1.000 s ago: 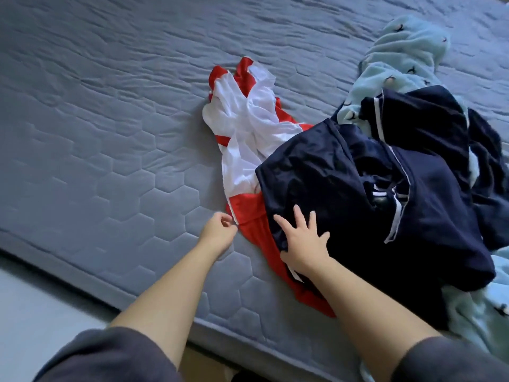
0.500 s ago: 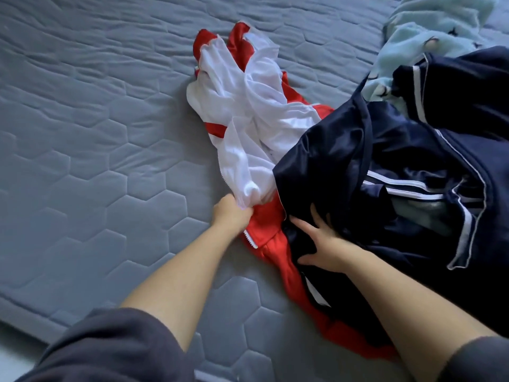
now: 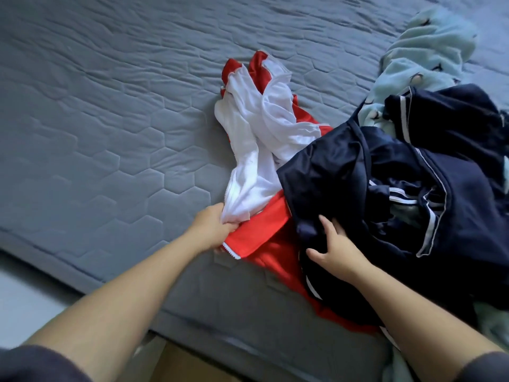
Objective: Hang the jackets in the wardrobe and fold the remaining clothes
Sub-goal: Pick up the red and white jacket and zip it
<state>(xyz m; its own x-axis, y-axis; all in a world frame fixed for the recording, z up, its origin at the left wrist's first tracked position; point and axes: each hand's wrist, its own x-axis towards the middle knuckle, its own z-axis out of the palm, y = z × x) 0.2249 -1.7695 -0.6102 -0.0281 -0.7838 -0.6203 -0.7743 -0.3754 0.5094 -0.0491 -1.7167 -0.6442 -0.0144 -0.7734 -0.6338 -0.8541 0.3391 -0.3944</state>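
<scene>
Clothes heap on mattress (image 3: pixel 110 133), right half.
Zip jacket (image 3: pixel 248 150) lies at centre, leftmost of the heap; piped jacket (image 3: pixel 385 188) overlaps its right side; fleece garment (image 3: pixel 424 56) lies behind and partly under the piped jacket; left hand (image 3: pixel 212 230) grips the zip jacket's near edge; right hand (image 3: pixel 336 249) rests on the piped jacket's near-left part; floor (image 3: pixel 16 293) before the mattress.
</scene>
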